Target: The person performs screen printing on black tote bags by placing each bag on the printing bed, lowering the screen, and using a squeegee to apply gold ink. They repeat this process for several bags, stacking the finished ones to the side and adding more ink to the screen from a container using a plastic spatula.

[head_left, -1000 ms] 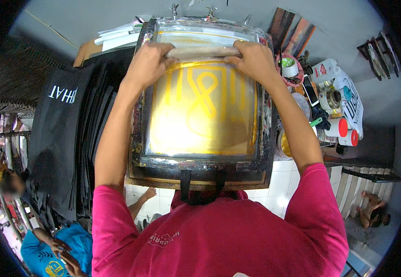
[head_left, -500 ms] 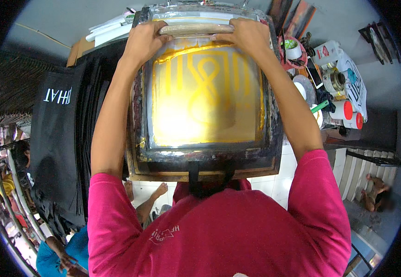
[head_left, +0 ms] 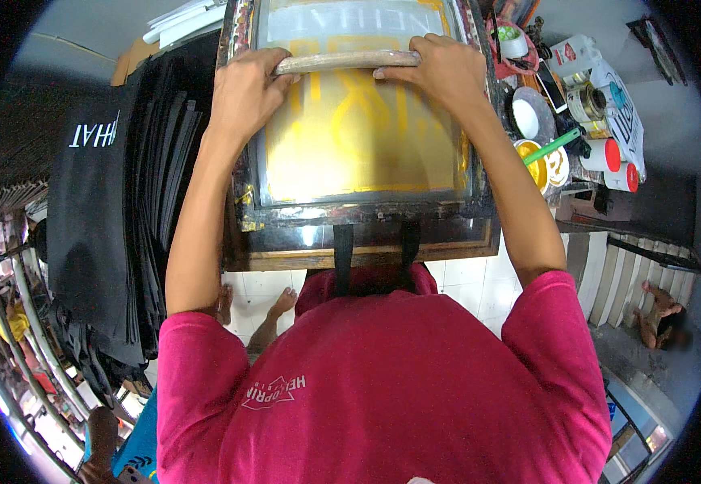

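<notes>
Both my hands grip the two ends of a wooden-handled squeegee (head_left: 349, 60) lying across a screen-printing frame (head_left: 310, 216). My left hand (head_left: 245, 90) wraps the left end, and my right hand (head_left: 445, 71) holds the right end with the thumb along the near side. Yellow ink coats the frame's mesh (head_left: 358, 165), and a darker yellow design shows through on the near side of the squeegee. Beyond the tool the mesh looks greyer. The blade is hidden under the handle. Two black straps (head_left: 343, 254) hang out from below the frame's near edge.
Black fabric pieces (head_left: 92, 218) hang in a stack at left. On the right, a bench holds a yellow ink tub (head_left: 534, 165) with a green-handled tool (head_left: 556, 145), a phone (head_left: 552, 87), red-lidded containers (head_left: 603, 155) and a metal can (head_left: 586, 102). Another person's foot (head_left: 284, 301) shows below.
Both hands have drawn the squeegee nearer to me over the mesh, away from the frame's far end. The whole view has also shifted, so the frame sits higher in the picture.
</notes>
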Demonstrator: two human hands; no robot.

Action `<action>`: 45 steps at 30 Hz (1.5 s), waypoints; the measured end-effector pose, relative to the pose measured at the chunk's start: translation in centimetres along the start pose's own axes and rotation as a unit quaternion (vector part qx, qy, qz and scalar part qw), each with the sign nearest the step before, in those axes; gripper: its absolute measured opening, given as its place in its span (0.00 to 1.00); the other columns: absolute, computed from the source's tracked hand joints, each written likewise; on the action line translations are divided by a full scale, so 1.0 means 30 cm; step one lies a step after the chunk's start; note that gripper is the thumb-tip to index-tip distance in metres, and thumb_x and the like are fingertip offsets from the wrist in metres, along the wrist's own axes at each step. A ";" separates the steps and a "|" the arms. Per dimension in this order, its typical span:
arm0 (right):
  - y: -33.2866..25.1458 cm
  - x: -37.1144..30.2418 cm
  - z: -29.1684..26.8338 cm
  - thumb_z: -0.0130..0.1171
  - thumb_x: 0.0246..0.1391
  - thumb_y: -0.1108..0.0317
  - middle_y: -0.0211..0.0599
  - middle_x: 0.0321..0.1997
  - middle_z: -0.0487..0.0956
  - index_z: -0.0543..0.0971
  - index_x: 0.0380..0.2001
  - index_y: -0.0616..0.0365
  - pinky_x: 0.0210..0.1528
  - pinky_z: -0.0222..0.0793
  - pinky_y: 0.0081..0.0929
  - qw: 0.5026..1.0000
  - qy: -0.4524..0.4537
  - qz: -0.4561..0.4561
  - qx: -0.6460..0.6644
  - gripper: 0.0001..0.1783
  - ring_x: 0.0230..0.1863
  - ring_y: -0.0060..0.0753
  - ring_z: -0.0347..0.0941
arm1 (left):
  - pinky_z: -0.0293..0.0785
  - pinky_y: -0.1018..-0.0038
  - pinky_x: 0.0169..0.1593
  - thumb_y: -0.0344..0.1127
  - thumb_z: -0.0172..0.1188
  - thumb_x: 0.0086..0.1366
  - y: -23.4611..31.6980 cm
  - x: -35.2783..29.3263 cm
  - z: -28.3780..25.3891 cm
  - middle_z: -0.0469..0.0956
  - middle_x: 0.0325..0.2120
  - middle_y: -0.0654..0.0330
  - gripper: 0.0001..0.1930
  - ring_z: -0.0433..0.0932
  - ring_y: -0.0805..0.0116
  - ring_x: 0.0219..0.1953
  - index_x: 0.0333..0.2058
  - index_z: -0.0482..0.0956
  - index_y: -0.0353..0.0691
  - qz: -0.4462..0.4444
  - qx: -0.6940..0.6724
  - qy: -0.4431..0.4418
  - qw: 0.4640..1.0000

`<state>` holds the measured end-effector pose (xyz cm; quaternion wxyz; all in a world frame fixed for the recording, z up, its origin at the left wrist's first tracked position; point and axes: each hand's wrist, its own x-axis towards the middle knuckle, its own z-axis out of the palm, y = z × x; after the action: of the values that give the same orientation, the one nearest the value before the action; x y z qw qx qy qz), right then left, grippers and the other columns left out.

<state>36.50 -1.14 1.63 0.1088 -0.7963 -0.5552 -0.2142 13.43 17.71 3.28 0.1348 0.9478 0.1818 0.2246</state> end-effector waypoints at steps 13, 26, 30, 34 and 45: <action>-0.192 -0.370 -0.222 0.68 0.37 0.34 0.33 0.24 0.77 0.79 0.23 0.50 0.29 0.75 0.40 0.996 -0.059 0.028 0.054 0.29 0.30 0.39 0.79 | 0.76 0.60 0.48 0.28 0.67 0.52 0.205 -0.380 -0.120 0.83 0.38 0.50 0.16 0.81 0.48 0.41 0.42 0.83 0.38 -0.039 -0.018 -0.071 0.997; -0.272 -0.534 -0.274 0.73 0.34 0.52 0.28 0.33 0.78 0.78 0.31 0.48 0.35 0.72 0.40 0.998 -0.021 0.027 0.042 0.22 0.36 0.37 0.78 | 0.48 0.49 0.73 0.48 0.82 0.38 0.173 -0.619 -0.055 0.60 0.68 0.42 0.65 0.60 0.46 0.70 0.70 0.51 0.32 -0.040 -0.009 -0.002 0.999; -0.260 -0.528 -0.286 0.73 0.34 0.56 0.28 0.36 0.79 0.78 0.31 0.47 0.36 0.71 0.40 0.996 -0.010 0.024 0.084 0.19 0.38 0.38 0.79 | 0.37 0.41 0.74 0.53 0.81 0.39 0.116 -0.669 -0.008 0.57 0.69 0.40 0.67 0.54 0.44 0.73 0.71 0.48 0.33 -0.030 0.013 0.067 0.997; -0.214 -0.463 -0.415 0.70 0.33 0.65 0.28 0.37 0.81 0.80 0.32 0.47 0.37 0.72 0.38 0.992 0.092 0.003 0.087 0.17 0.37 0.37 0.79 | 0.31 0.40 0.73 0.57 0.80 0.42 0.139 -0.642 -0.120 0.57 0.70 0.42 0.67 0.53 0.45 0.74 0.72 0.47 0.32 -0.012 0.021 0.172 0.985; -0.119 0.210 -0.989 0.70 0.52 0.51 0.33 0.25 0.83 0.87 0.38 0.49 0.29 0.69 0.28 0.967 0.065 0.221 0.113 0.16 0.22 0.23 0.72 | 0.67 0.59 0.62 0.53 0.62 0.67 0.099 -0.156 -0.282 0.72 0.58 0.37 0.33 0.74 0.48 0.60 0.59 0.69 0.30 -0.179 -0.197 0.279 0.923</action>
<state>28.48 -6.78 30.56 0.2784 -0.8660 -0.3778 -0.1725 6.36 14.61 9.83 0.3002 0.7526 0.3313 0.4834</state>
